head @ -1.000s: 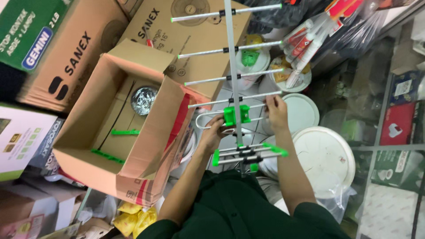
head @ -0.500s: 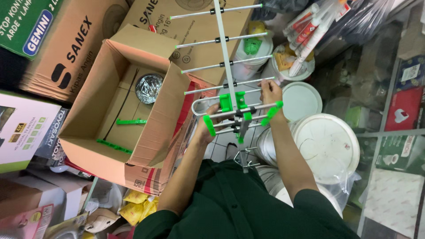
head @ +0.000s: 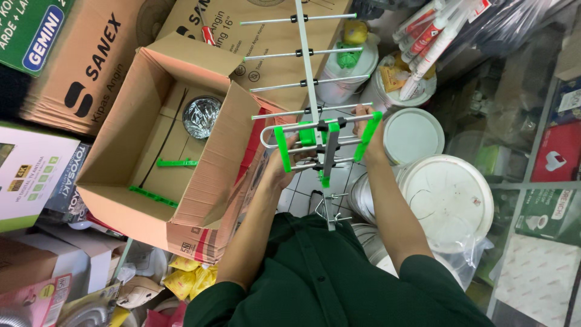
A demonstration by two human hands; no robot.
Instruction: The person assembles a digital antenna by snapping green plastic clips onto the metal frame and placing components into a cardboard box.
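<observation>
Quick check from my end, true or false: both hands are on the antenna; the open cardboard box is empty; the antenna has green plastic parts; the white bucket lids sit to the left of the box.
1. Both the left hand and the right hand grip the antenna: true.
2. The open cardboard box is empty: false, it holds green plastic pieces and a shiny foil-like bundle.
3. The antenna carries green plastic parts: true.
4. The white bucket lids sit left of the box: false, they lie to its right.
</observation>
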